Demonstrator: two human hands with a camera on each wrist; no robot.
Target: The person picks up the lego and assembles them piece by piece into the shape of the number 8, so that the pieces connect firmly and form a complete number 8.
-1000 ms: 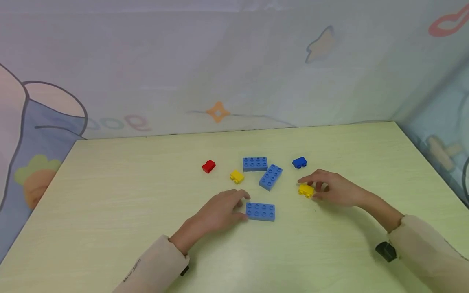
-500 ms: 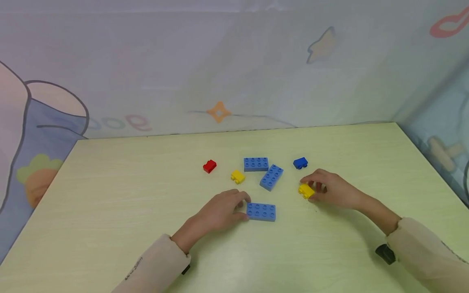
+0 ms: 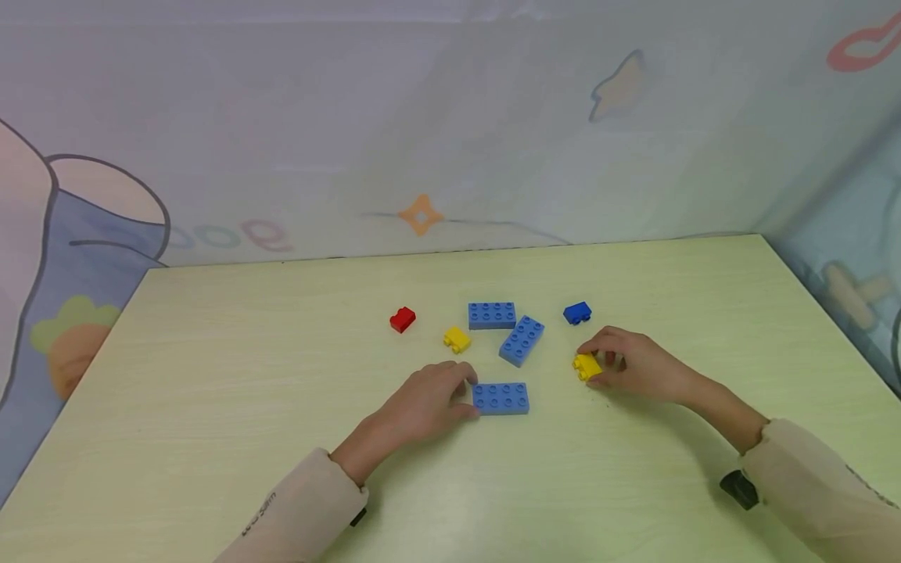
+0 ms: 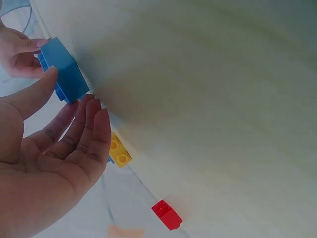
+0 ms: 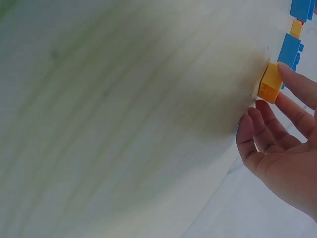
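Note:
My left hand (image 3: 425, 403) grips the left end of a large blue building brick (image 3: 500, 399), thumb on the near side and fingers on the far side. In the left wrist view the same blue brick (image 4: 64, 69) sits between thumb and fingertips. To the right, my right hand (image 3: 640, 365) pinches a small yellow brick (image 3: 586, 367) between thumb and index finger, its studs turned left and toward me. The right wrist view shows this yellow brick (image 5: 271, 83) close to the table surface, with the other fingers loosely bent beside it.
Beyond the hands lie two more large blue bricks, one lengthwise (image 3: 491, 316) and one slanted (image 3: 522, 341). A second small yellow brick (image 3: 456, 339), a red brick (image 3: 403, 319) and a small dark blue brick (image 3: 577, 313) lie around them. A printed cloth (image 3: 317, 133) hangs behind the table (image 3: 246, 352).
The large blue brick in my left hand has shifted slightly away from me and tilted. The yellow brick has turned within my right hand, its studs swinging leftward.

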